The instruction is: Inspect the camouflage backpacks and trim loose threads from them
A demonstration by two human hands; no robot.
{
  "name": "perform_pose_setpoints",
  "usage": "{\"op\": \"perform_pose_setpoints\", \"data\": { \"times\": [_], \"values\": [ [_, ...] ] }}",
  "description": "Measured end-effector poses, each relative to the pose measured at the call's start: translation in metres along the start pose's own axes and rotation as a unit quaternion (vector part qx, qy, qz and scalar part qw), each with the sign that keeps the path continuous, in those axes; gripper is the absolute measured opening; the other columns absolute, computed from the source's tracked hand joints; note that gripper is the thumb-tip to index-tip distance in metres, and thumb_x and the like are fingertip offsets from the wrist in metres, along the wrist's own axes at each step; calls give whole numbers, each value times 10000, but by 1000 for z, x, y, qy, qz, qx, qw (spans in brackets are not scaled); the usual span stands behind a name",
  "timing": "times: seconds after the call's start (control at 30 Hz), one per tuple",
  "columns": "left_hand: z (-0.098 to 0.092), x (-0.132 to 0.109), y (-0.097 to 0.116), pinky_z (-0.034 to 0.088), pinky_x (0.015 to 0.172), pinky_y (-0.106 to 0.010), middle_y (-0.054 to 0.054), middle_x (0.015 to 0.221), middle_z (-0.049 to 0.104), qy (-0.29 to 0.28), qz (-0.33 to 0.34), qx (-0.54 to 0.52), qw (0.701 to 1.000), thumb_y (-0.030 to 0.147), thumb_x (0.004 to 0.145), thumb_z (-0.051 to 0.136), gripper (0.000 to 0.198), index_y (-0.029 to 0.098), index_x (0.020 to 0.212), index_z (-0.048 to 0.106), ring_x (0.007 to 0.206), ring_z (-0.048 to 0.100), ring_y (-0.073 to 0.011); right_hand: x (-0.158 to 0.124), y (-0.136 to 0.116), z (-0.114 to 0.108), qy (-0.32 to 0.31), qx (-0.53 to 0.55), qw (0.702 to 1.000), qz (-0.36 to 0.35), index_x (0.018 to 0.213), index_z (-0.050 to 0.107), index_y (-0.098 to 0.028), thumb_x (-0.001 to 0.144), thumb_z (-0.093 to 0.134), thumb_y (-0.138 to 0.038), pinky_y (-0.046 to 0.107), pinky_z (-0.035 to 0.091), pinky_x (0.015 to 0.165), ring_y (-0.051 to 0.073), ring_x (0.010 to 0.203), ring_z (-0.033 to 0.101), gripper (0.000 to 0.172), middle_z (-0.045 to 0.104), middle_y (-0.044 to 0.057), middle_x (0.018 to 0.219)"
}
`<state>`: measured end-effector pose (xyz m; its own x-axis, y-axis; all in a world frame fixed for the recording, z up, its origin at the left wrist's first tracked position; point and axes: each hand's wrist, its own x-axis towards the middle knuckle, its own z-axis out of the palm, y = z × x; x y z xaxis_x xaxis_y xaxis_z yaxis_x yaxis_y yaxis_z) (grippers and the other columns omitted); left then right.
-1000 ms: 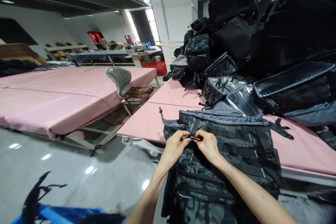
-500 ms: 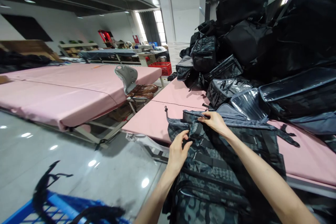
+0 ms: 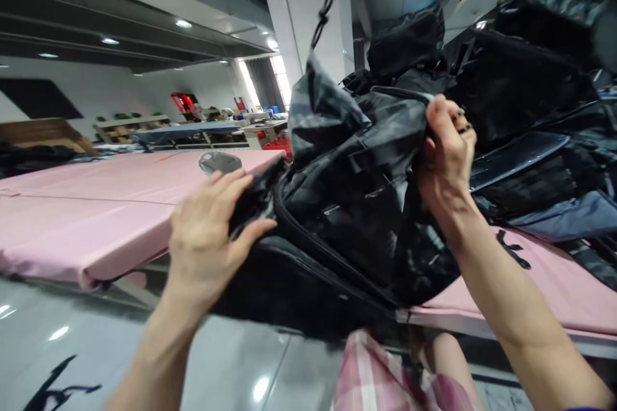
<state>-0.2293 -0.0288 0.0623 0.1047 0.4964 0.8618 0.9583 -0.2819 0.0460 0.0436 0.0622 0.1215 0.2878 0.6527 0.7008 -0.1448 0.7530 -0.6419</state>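
A dark camouflage backpack [image 3: 347, 205] is lifted off the pink table [image 3: 554, 282] and hangs tilted in front of me. My left hand [image 3: 207, 231] grips its lower left side, fingers wrapped on the fabric. Higher up, my right hand [image 3: 446, 148] is clenched on the bag's top edge. A black cord pull [image 3: 322, 16] sticks up from the bag's top corner. The bag's underside hides most of the near table edge.
A tall heap of black bags [image 3: 520, 77] fills the right and back of the pink table. A second pink-covered table [image 3: 96, 205] stands to the left, with a grey chair back [image 3: 219, 162] beside it. Glossy grey floor [image 3: 72, 347] lies below. Shelves and benches stand far behind.
Both hands moved from a strap on the bag's front to its edges. The backpack has been raised off the table and swung up toward me.
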Motion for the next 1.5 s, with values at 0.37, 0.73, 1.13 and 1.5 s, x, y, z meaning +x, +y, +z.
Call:
{"op": "perform_pose_setpoints", "data": {
  "times": [0.37, 0.73, 1.13, 1.5],
  "values": [
    [150, -23, 15, 427, 907, -502, -104, 1280, 531, -220, 151, -22, 963, 329, 849, 500, 328, 190, 1138, 569, 1255, 383, -327, -190, 98, -151, 57, -106, 939, 322, 649, 428, -187, 670, 639, -535, 210, 202, 429, 70, 498, 243, 407, 294, -65, 569],
    [160, 33, 170, 345, 1018, -374, -36, 962, 652, -210, 483, -132, 840, 175, 873, 459, 163, 173, 944, 605, 1138, 488, -200, -186, 95, -159, -5, -122, 953, 278, 600, 352, -200, 744, 561, -504, 223, 243, 484, 88, 538, 264, 395, 278, -54, 580],
    [163, 17, 134, 285, 835, -355, 39, 616, 559, -265, 329, -42, 905, 216, 779, 554, 90, 194, 694, 574, 680, 482, -130, -148, 94, -159, 9, -73, 956, 286, 772, 601, -160, 656, 647, -508, 246, 406, 618, 135, 657, 498, 370, 580, 12, 709],
    [159, -33, 137, 383, 760, -294, 43, 548, 472, -15, 369, -95, 925, 60, 830, 380, 235, 181, 665, 494, 586, 465, -104, -144, 116, -158, 11, -98, 952, 290, 878, 567, -145, 672, 648, -481, 294, 437, 664, 171, 692, 559, 403, 621, 27, 752]
  ]
}}
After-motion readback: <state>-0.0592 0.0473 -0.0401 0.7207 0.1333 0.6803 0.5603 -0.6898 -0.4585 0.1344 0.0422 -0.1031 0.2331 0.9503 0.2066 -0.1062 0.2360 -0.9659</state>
